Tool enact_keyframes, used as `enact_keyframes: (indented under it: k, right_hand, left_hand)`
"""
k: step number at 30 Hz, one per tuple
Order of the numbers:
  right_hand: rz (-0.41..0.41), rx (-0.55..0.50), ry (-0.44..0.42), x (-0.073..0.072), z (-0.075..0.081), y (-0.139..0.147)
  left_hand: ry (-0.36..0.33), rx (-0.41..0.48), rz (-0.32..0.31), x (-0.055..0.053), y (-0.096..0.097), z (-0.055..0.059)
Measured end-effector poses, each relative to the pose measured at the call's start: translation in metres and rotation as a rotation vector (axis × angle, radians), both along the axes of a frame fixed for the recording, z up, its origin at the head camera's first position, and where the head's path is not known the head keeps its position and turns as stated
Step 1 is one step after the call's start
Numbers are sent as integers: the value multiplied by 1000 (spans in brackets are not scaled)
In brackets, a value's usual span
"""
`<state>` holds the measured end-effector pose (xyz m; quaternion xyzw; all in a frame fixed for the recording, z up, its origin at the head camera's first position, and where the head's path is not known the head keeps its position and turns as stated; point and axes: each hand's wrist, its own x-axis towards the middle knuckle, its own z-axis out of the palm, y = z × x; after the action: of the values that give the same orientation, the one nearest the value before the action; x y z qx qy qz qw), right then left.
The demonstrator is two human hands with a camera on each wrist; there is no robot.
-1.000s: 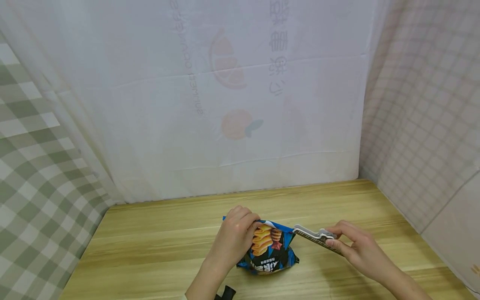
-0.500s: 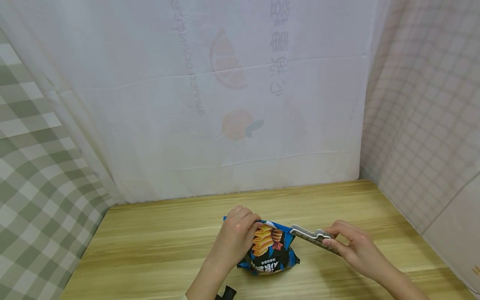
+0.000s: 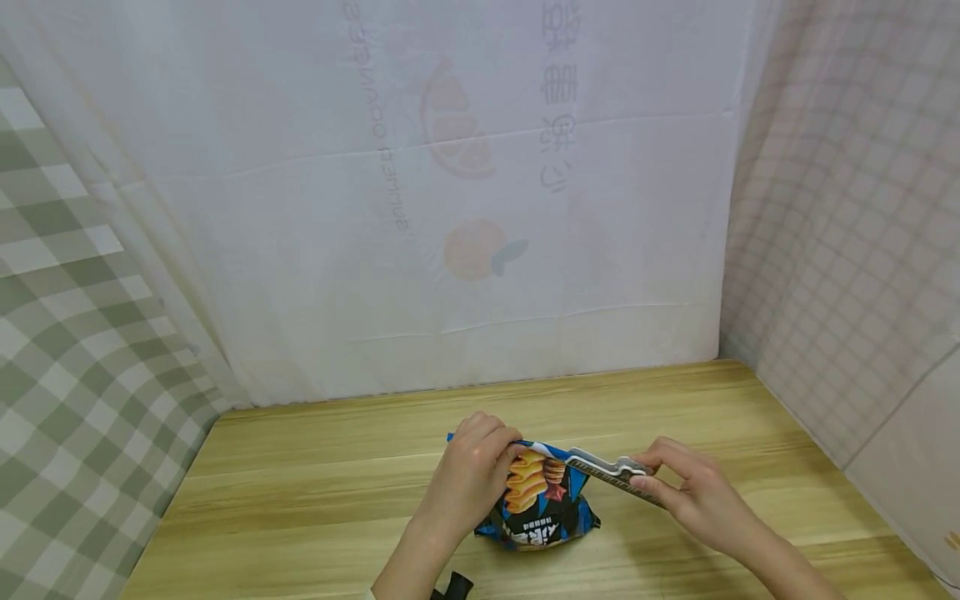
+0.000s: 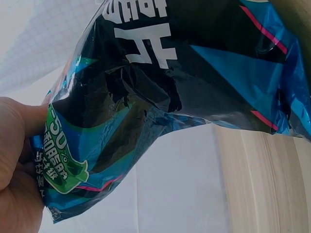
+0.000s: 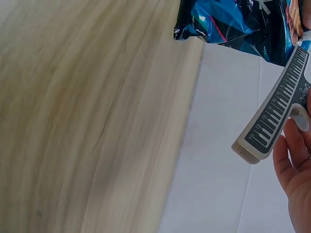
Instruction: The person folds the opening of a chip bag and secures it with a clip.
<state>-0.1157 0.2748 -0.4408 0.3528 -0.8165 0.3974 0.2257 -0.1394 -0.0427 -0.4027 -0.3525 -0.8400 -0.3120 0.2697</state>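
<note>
A blue and black snack bag (image 3: 536, 508) stands on the table in the head view, with chips pictured on its front. My left hand (image 3: 476, 462) grips its upper edge near the left corner; in the left wrist view the fingers (image 4: 14, 145) pinch the bag (image 4: 218, 73). A long grey bag clip (image 3: 607, 473) with a piano-key pattern lies along the right part of that edge. My right hand (image 3: 686, 492) holds the clip by its raised middle, fingers on top and thumb in front. In the right wrist view the clip's (image 5: 277, 107) far end meets the bag (image 5: 243, 24).
The wooden table (image 3: 315, 500) is bounded by a white printed sheet (image 3: 300, 208) at the back. Checked cloths hang at the left (image 3: 90, 350) and right (image 3: 847, 233). A small black object (image 3: 456, 586) shows beside the left forearm at the bottom edge.
My right hand has moved left with the clip, whose end has slid further along the bag's upper edge. The left hand and the bag have stayed in place.
</note>
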Motion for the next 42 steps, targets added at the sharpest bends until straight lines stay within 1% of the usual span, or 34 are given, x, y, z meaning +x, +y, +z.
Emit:
enact_keyframes:
  k: [7,11,16,19,23,31,42]
  right_hand:
    - [-36,14,-20,0,2,-4]
    - [-31,5,-25,0,3,-7]
    - [-16,-1,19,-3,2,-10]
    - [-15,-2,30,-4,3,-11]
    - [-16,-10,22,-5,5,-15]
    - [11,-28,48,-9,4,-21]
    - [28,-55,7,-11,6,-28]
  left_hand:
    - [8,6,2,-1,2,-1]
    - [8,7,-2,-1,1,-1]
    - [0,4,-12,-1,0,-1]
    - [-3,2,-9,-1,0,-1]
    - [-6,3,-8,0,0,0]
    - [-2,-1,2,0,1,0]
    - [3,7,1,0,1,0]
